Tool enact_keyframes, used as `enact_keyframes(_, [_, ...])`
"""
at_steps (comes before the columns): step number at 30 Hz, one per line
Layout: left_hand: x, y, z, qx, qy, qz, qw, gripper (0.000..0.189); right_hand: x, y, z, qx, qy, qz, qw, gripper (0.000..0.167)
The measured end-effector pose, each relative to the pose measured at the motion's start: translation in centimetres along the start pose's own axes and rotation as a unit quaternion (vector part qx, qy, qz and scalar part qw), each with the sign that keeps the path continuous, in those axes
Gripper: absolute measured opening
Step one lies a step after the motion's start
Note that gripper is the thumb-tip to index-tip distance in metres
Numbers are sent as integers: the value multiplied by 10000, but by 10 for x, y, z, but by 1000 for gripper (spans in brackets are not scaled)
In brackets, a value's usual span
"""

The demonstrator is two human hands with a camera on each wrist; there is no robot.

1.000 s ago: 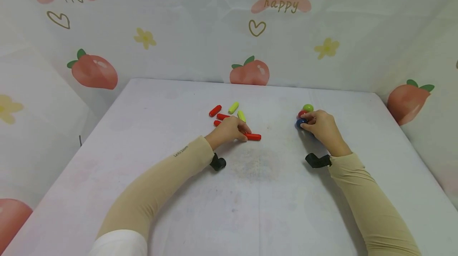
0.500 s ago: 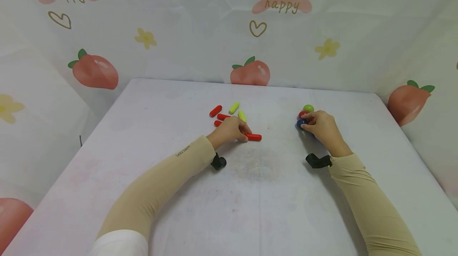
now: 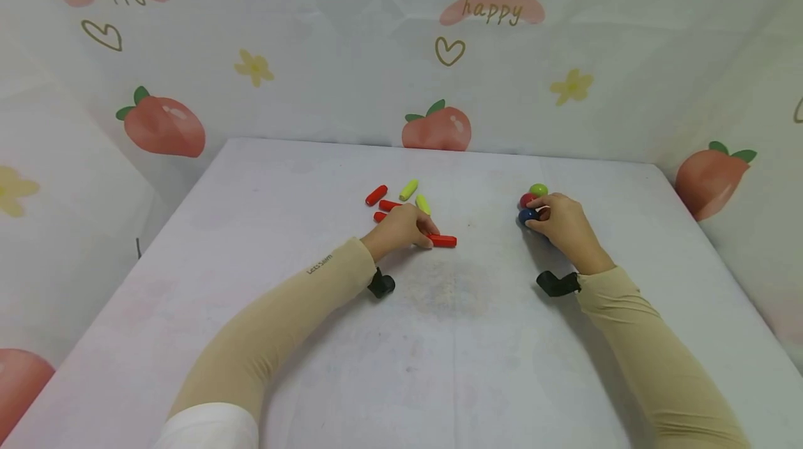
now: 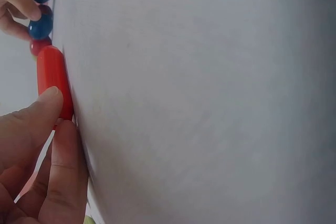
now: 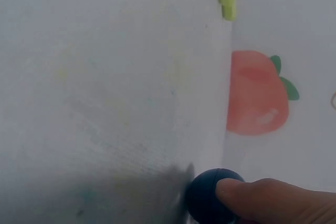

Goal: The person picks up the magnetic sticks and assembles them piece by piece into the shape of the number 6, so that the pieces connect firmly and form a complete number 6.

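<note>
My left hand (image 3: 400,229) pinches one end of a short red stick (image 3: 444,241) between thumb and fingers. In the left wrist view that red stick (image 4: 51,72) has a rounded tip and lies close to the tabletop. Over on the right side, my right hand (image 3: 562,224) holds a dark blue ball (image 3: 527,217) at its fingertips. The right wrist view has the thumb (image 5: 273,199) pressed on the blue ball (image 5: 210,198). A red ball (image 3: 527,201) and a green ball (image 3: 539,189) sit just behind it. More balls, partly hidden by the right hand, show in the left wrist view.
Behind my left hand lie a red stick (image 3: 376,195), a yellow-green stick (image 3: 409,189) and several others, some partly covered by the hand. A white cloth with printed peaches hangs behind the white tabletop (image 3: 401,365). Black wrist cameras (image 3: 557,284) stick out from the sleeves.
</note>
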State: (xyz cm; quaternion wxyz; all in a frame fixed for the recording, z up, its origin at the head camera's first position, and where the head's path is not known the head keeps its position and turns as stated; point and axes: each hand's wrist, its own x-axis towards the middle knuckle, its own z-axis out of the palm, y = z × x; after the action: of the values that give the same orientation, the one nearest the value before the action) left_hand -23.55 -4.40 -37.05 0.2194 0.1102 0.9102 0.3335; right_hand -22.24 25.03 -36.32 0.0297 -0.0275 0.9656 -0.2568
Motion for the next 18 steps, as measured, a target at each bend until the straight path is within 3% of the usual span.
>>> enact_keyframes(6, [-1, 0, 0, 8, 18, 49, 10000, 21, -2, 0, -1, 6, 9, 86, 10000, 36])
enact_keyframes(18, [2, -1, 0, 78, 21, 36, 10000, 22, -12, -10, -11, 187, 403, -205, 9988, 37])
